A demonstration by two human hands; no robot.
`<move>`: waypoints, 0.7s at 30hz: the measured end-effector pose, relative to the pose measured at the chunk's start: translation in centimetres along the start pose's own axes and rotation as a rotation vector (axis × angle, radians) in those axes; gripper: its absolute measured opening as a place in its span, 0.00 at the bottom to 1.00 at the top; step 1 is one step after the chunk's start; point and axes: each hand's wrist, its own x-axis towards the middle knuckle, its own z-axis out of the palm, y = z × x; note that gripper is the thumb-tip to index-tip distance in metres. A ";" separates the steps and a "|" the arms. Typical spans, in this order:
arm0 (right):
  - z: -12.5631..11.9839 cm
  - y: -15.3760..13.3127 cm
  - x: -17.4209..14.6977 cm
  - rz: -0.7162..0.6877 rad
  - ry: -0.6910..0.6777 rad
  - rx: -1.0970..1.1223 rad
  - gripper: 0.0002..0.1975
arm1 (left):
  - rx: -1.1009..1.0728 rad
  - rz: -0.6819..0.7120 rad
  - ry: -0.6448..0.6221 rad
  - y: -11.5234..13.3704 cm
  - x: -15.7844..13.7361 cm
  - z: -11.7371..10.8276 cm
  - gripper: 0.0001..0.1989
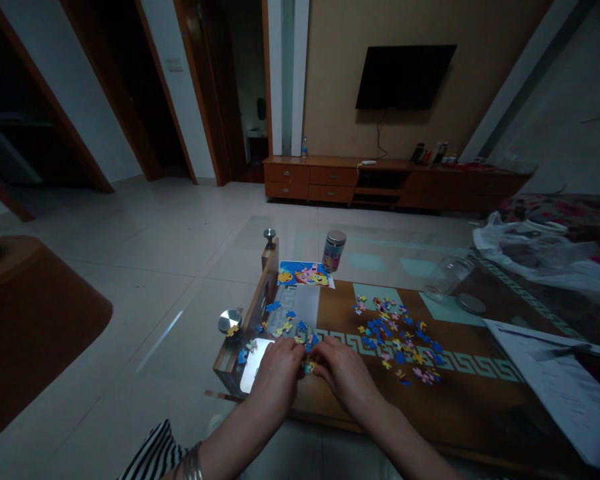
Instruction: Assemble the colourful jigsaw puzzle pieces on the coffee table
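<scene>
My left hand (282,363) and my right hand (341,365) are close together over the glass-topped table, fingers curled in and nearly meeting. Small jigsaw pieces (309,367) show between the fingertips, partly covered by them. Just beyond my hands are more loose blue and yellow pieces (287,327). To the right spreads a larger scatter of jigsaw pieces (399,343), in blue, pink and yellow. A bright cartoon picture sheet (304,275) lies at the far side, and a printed cylindrical tin (334,252) stands upright at its right edge.
A white flat object (253,367) lies partly behind my left hand. Metal discs (230,321) mark the table's left side. Farther right are a clear jar (447,279) on its side, a round lid (471,304), a plastic bag (535,250) and paper sheets (550,383).
</scene>
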 end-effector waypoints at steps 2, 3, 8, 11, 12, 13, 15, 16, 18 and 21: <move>-0.1 -0.2 0.0 0.007 -0.017 -0.037 0.08 | 0.030 -0.008 -0.021 0.3 -0.2 -0.3 0.13; -0.1 -0.4 0.0 0.015 -0.016 -0.060 0.08 | 0.038 -0.004 -0.022 0.5 -0.3 -0.3 0.13; -0.1 -0.9 -0.1 0.058 -0.001 -0.185 0.10 | 0.105 -0.047 -0.024 1.2 -0.6 0.1 0.14; -0.1 -1.0 0.0 0.061 -0.015 -0.225 0.11 | 0.118 -0.082 -0.040 1.7 -0.4 0.3 0.16; 0.0 -1.0 0.0 0.065 -0.017 -0.225 0.12 | 0.115 -0.087 -0.039 1.8 -0.4 0.4 0.17; 0.0 -1.0 0.1 0.072 -0.018 -0.220 0.12 | 0.111 -0.095 -0.039 1.9 -0.3 0.4 0.17; 0.1 -0.9 0.1 0.092 -0.004 -0.208 0.12 | 0.098 -0.116 -0.051 2.1 -0.1 0.3 0.18; 0.1 -0.8 0.1 0.100 0.007 -0.207 0.12 | 0.086 -0.126 -0.061 2.1 -0.1 0.2 0.18; 0.2 -0.6 0.1 0.110 0.020 -0.214 0.12 | 0.055 -0.137 -0.073 2.1 0.0 0.1 0.18; 0.3 -0.4 -0.1 0.093 0.024 -0.208 0.11 | 0.018 -0.136 -0.068 2.0 -0.1 -0.3 0.18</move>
